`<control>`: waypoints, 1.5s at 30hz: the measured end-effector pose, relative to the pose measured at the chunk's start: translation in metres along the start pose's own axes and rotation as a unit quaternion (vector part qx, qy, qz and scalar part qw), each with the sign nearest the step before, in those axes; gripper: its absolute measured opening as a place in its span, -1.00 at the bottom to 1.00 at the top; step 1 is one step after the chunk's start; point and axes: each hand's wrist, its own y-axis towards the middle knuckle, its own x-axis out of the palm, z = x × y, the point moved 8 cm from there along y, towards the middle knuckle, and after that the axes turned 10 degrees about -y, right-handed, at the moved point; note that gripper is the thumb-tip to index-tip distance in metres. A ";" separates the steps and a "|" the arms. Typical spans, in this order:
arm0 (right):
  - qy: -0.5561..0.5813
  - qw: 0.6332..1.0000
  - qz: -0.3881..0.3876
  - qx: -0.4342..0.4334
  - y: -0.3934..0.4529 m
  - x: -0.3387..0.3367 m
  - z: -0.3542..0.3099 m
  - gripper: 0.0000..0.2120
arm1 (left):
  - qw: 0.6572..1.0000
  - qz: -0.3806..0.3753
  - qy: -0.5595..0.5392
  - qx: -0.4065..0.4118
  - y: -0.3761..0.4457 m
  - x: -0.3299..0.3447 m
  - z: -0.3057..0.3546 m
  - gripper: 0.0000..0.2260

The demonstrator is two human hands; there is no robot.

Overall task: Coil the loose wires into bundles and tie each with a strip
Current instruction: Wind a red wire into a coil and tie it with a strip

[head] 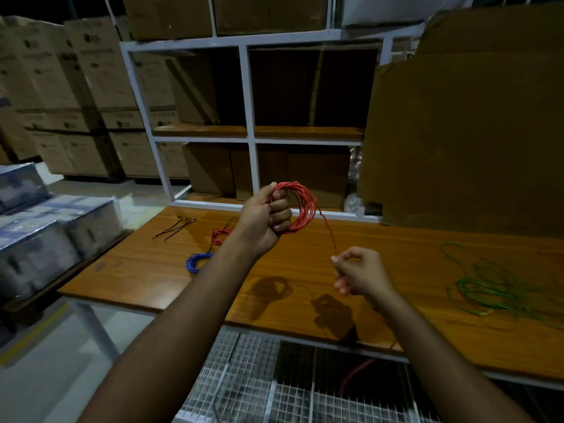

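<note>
Red wire coil [300, 206] is up in the air over the middle of the desk [158, 270], gripped in the left hand [265, 218] with fingers [280, 209] clenched through the loops. One strand runs down-right from the coil to the right hand [363, 271], which pinches it between thumb and curled fingers, lower and nearer than the left. Below the near desk edge a red length [355, 374] shows over the wire-mesh shelf [244, 377]; can't tell whether it is the same wire.

On the desk, left of the left forearm: a small red bundle [220, 235] with a dark strip on it, a blue bundle [197, 262] nearer, partly hidden by the arm, and loose dark tie strips [177, 227] further left toward the far edge. All well apart from both hands. Right side: a loose green wire tangle [491, 285] sprawls toward the right frame edge, near the right hand but not touching it.

Open wood between the hands and along the near edge, only hand shadows there. Far edge butts against a white shelving frame [250, 141] holding cardboard boxes; a big cardboard sheet [464, 132] stands at far right on the desk. Left desk edge drops to the floor, with wrapped packs [45, 233] stacked just beyond it and stacked cartons [76, 93] behind them.
</note>
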 end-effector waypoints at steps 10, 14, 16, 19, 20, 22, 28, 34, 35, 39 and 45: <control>-0.489 0.767 0.036 -0.414 -0.073 0.031 -0.126 -0.88 | 0.992 0.043 0.121 0.014 0.003 -0.004 -0.025 -0.69; -0.381 0.768 0.222 -0.464 -0.083 -0.012 -0.151 -0.82 | 0.990 0.024 0.141 -0.015 -0.002 -0.001 -0.037 -0.68; -0.402 0.769 0.230 -0.441 -0.074 -0.012 -0.149 -0.73 | 0.989 0.028 0.140 -0.027 -0.002 -0.003 -0.040 -0.68; -0.392 0.808 0.171 -0.406 -0.062 -0.010 -0.148 -0.81 | 0.995 0.016 0.087 -0.054 -0.001 -0.001 -0.046 -0.67; -0.376 0.832 0.112 -0.392 -0.057 -0.007 -0.145 -0.86 | 0.996 0.014 0.071 -0.058 -0.001 0.000 -0.047 -0.66; -0.381 0.856 -0.015 -0.350 -0.049 0.001 -0.133 -0.95 | 0.997 0.019 0.055 -0.060 -0.002 -0.002 -0.043 -0.66; -0.427 0.820 0.087 -0.370 -0.053 -0.018 -0.167 -0.89 | 0.988 0.000 0.138 -0.071 -0.009 -0.001 -0.047 -0.69; -0.431 0.831 0.066 -0.345 -0.017 -0.034 -0.173 -0.83 | 0.988 -0.068 0.077 -0.119 -0.016 0.011 -0.046 -0.64; -0.408 0.850 0.029 -0.333 -0.011 -0.033 -0.168 -0.82 | 0.988 -0.073 0.068 -0.120 -0.017 0.012 -0.044 -0.64; -0.324 0.892 -0.013 -0.315 0.001 -0.026 -0.143 -0.78 | 0.991 -0.082 0.031 -0.103 -0.016 0.012 -0.029 -0.70; -0.079 0.958 -0.092 -0.258 -0.009 -0.006 -0.098 -0.82 | 0.996 -0.051 -0.041 -0.060 -0.009 0.002 -0.013 -0.71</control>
